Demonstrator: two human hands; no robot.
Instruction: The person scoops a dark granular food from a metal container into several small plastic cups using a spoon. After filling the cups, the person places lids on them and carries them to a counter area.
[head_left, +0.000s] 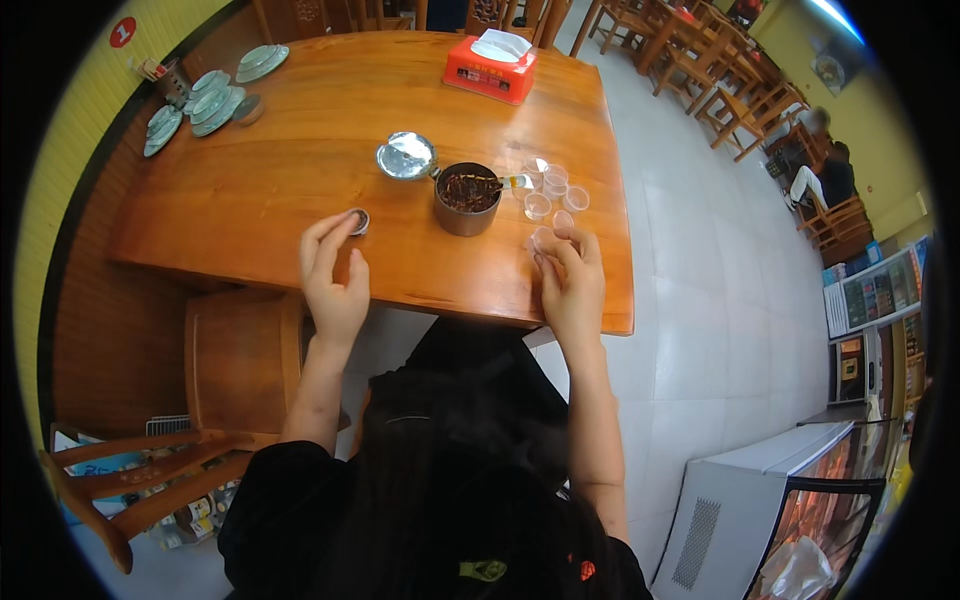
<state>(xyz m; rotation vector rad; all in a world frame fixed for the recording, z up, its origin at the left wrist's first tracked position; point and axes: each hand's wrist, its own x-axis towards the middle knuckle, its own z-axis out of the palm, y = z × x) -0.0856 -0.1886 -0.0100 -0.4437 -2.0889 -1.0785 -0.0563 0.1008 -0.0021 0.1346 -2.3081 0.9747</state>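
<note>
My left hand (334, 277) is over the near part of the wooden table (247, 180). Its fingertips touch a small round cup (362, 222) with dark contents, while the thumb stands apart. Between thumb and fingers of my right hand (574, 277) is a small clear plastic cup or lid (541, 240); which one, I cannot tell. Several more clear plastic cups (555, 180) stand just beyond it. In the middle, a metal pot (466, 219) holds a dark, reddish sauce-like mass. Its shiny lid (406, 156) is swung back to the left, and a utensil handle (516, 181) sticks out rightward.
A red tissue box (491, 71) sits at the far side. Stacked green dishes (216, 105) and a chopstick holder (174, 81) line the left wall. A wooden chair (240, 360) is at lower left, a glass-fronted cabinet (750, 510) at lower right. People (832, 176) sit far right.
</note>
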